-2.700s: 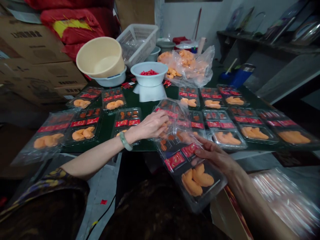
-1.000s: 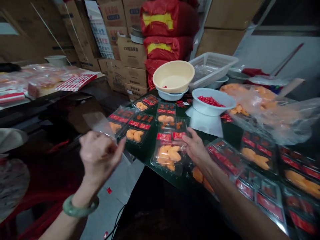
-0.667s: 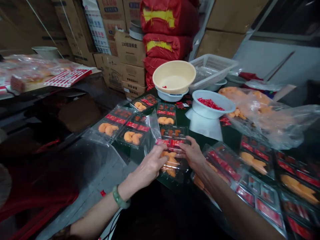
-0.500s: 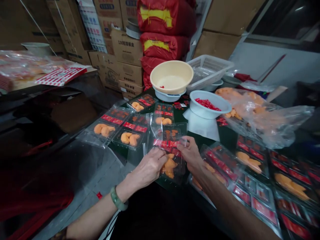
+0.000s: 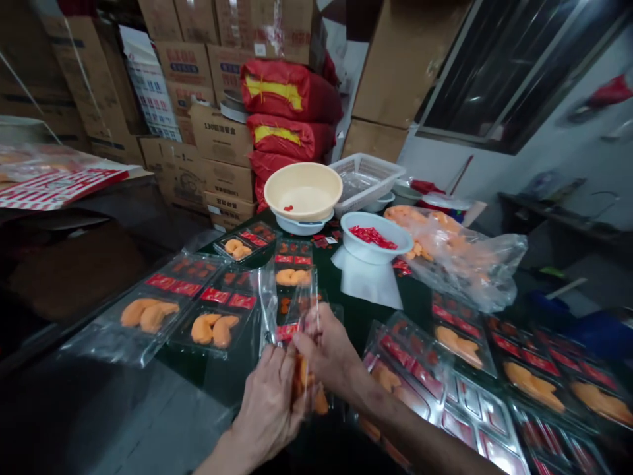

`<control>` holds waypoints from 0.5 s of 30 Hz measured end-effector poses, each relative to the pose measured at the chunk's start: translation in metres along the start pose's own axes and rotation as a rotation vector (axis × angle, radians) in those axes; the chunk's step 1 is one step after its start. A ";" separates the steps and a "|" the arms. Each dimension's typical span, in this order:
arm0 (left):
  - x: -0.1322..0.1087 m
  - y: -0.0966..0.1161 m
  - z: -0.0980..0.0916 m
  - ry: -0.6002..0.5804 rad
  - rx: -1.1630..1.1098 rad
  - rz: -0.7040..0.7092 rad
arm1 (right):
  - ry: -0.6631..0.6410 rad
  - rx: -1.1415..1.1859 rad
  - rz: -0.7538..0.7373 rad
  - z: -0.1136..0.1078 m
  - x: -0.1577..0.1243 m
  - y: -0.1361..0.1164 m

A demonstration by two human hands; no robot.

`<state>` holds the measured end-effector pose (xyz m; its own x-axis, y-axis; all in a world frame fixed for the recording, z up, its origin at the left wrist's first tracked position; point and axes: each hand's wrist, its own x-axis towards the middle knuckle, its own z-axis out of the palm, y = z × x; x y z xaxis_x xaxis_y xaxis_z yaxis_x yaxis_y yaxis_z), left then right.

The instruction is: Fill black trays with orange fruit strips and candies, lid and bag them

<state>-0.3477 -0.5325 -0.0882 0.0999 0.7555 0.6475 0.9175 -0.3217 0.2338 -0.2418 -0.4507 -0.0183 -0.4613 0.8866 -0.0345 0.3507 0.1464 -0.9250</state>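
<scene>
- Gripping a clear plastic tray (image 5: 307,349) tilted nearly on edge, a person holds it above the front edge of a dark green table (image 5: 359,323); orange pieces (image 5: 320,400) and red printed sachets (image 5: 287,332) show through it
- Left hand (image 5: 267,415): fingers (image 5: 271,369) curled closed around the tray's lower side, holding it firmly
- Right hand (image 5: 329,353): fingers (image 5: 309,343) bent over the tray's upper side, pressing it from the other side; the exact fingertip contact is hidden
- Lying just left of the hands: two filled trays in clear plastic sleeves (image 5: 148,316); more filled trays (image 5: 494,356) spread to the right
- Standing beyond: a white bowl of red sachets (image 5: 370,247) on white paper; a cream basin (image 5: 302,191) nested on a white bowl; a bulging plastic bag of orange pieces (image 5: 457,257) beside them
</scene>
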 end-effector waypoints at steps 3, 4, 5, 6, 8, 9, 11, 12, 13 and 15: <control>-0.003 -0.006 0.002 0.028 0.005 -0.026 | -0.253 0.008 -0.043 -0.015 0.004 -0.004; -0.005 -0.009 0.003 0.020 0.012 -0.036 | -0.344 0.018 -0.053 -0.021 0.007 -0.004; -0.007 -0.011 0.005 0.003 0.016 -0.038 | -0.422 0.033 -0.053 -0.027 0.010 -0.003; -0.009 -0.013 0.007 -0.016 0.016 -0.029 | -0.483 0.053 -0.041 -0.032 0.015 -0.001; -0.011 -0.015 0.010 -0.034 -0.002 -0.009 | -0.554 0.100 0.006 -0.040 0.023 0.004; -0.011 -0.016 0.011 -0.025 -0.014 -0.011 | -0.576 0.125 0.037 -0.042 0.026 0.006; -0.007 -0.017 0.011 -0.006 -0.027 -0.053 | -0.626 0.164 0.092 -0.048 0.033 0.009; -0.005 -0.018 0.010 -0.002 -0.031 -0.082 | -0.655 0.168 0.105 -0.052 0.037 0.010; -0.003 -0.019 0.010 0.001 -0.039 -0.103 | -0.681 0.157 0.108 -0.057 0.044 0.011; 0.000 -0.022 0.008 0.001 -0.061 -0.112 | -0.646 0.079 0.093 -0.071 0.065 0.013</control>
<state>-0.3654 -0.5209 -0.0988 -0.0021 0.7881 0.6156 0.8979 -0.2695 0.3481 -0.2093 -0.3595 -0.0060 -0.8369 0.4484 -0.3138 0.3638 0.0274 -0.9311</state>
